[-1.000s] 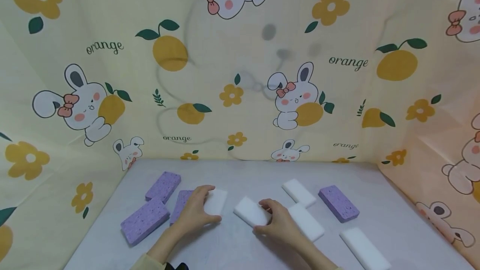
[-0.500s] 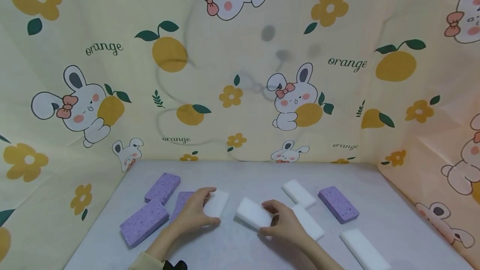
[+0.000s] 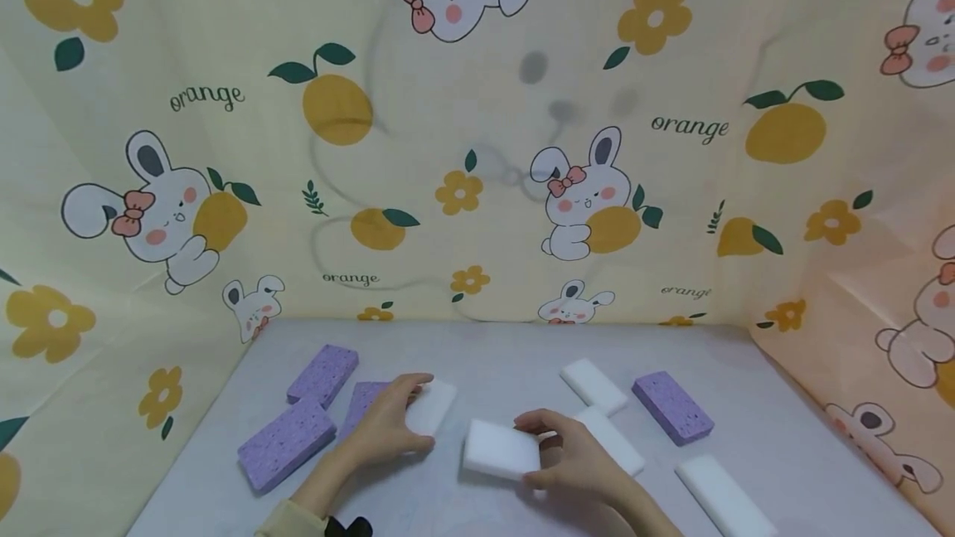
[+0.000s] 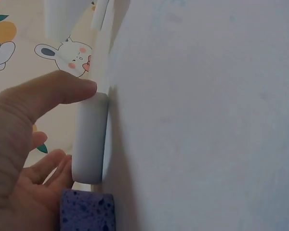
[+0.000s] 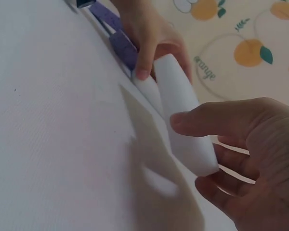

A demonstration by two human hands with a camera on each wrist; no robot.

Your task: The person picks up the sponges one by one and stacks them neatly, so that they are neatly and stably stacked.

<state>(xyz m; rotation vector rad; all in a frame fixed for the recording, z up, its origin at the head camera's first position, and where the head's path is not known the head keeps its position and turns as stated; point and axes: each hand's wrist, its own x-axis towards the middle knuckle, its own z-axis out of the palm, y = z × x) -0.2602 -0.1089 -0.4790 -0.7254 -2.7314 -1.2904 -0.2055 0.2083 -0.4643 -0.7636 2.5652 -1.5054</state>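
Note:
My right hand (image 3: 570, 458) pinches a white melamine sponge (image 3: 501, 447) between thumb and fingers. In the right wrist view that white sponge (image 5: 180, 110) is off the table, its shadow below it. My left hand (image 3: 388, 421) grips a second white sponge (image 3: 433, 407) lying on the table. In the left wrist view the thumb rests on one end of this sponge (image 4: 90, 139), and the fingertips at the far side are partly hidden. Just left of it lies a purple speckled sponge (image 3: 363, 403), partly covered by the left hand.
Two purple sponges (image 3: 287, 446) (image 3: 323, 374) lie touching at the left. At the right are white sponges (image 3: 594, 385) (image 3: 610, 440) (image 3: 724, 494) and another purple sponge (image 3: 673, 407). A patterned cloth (image 3: 477, 123) stands behind the table (image 3: 462, 512).
My right hand has lifted its white sponge off the table, and the sponge has turned to lie more level across the view. The left hand has stayed almost still.

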